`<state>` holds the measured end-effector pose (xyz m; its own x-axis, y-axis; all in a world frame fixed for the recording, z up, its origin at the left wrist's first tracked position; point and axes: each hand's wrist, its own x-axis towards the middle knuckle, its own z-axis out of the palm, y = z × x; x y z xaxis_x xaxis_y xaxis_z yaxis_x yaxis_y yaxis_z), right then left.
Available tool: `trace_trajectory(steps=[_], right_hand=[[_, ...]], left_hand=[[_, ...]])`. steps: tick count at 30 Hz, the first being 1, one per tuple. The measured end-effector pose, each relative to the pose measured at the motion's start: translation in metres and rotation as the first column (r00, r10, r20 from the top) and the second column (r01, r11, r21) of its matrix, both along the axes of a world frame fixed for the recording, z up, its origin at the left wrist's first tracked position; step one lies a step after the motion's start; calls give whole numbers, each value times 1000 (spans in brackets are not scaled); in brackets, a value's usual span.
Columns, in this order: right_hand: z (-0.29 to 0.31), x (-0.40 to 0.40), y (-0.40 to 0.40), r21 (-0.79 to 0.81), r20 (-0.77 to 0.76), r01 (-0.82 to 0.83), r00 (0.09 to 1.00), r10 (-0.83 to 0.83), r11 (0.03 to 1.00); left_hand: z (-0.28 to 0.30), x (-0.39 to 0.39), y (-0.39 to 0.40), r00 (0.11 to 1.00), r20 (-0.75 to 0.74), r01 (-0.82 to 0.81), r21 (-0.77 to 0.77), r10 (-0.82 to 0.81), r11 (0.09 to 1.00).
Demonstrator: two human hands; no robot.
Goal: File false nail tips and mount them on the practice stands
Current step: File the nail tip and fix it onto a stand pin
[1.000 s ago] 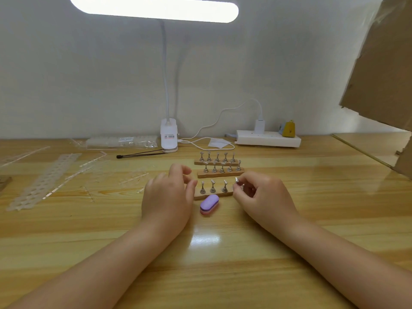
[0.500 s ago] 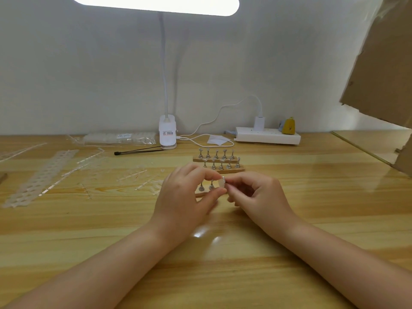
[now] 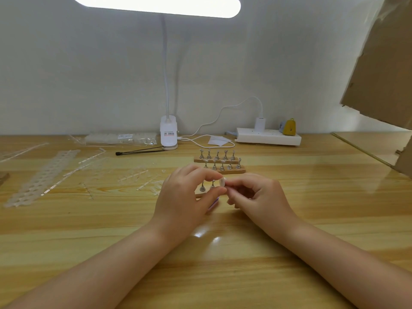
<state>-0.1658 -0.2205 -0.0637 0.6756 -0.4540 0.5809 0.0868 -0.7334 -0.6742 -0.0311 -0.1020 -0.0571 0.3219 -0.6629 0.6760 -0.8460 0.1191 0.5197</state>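
Observation:
A clear false nail tip [image 3: 221, 182] is pinched between the thumb and forefinger of my left hand [image 3: 185, 201] and the fingertips of my right hand [image 3: 256, 197], just above the nearest wooden practice stand [image 3: 206, 188]. That stand is mostly hidden behind my hands; two of its metal pegs show. Two more wooden stands [image 3: 223, 164] with metal pegs lie behind it. A sliver of the purple nail file [image 3: 213, 204] shows under my left thumb.
Clear plastic nail-tip strips and sprues [image 3: 44, 175] are scattered at the left. A black-tipped tool [image 3: 138, 150], the lamp clamp [image 3: 168, 136], a white power strip [image 3: 267, 136] and a cable lie at the back. Cardboard [image 3: 383, 63] hangs over the right.
My two hands came together over the nearest stand; the left hand moved right and now pinches the nail tip with the right hand. The purple file became mostly hidden.

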Motion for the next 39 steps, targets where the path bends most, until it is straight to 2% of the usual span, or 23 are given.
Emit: trace_trajectory(steps=[9,13,16,19,22,29,39], right_hand=[[0,-1,1,23,2,-9,1000,9,1000],[0,-2,0,14,0,-23,1000,23,1000],[2,-3,-1,126,-18,-63,998,65,990],[5,-3,0,308,-23,-148,986,163,940],[8,-2,1,408,-11,-184,978,207,894],[9,-1,0,493,-20,-185,975,223,850],[10,-1,0,538,-27,-162,977,209,827]], left_hand=[[-1,1,0,1000,2,-14,21,14,1000],[0,1,0,998,-68,2,35,0,999],[2,1,1,997,-83,8,28,-6,1000],[1,0,1,999,-52,3,3,-3,1000],[2,-1,1,1000,0,11,-21,-11,1000],[1,-4,2,995,103,10,-44,-6,999],[0,-4,2,989,148,-3,-44,9,999]])
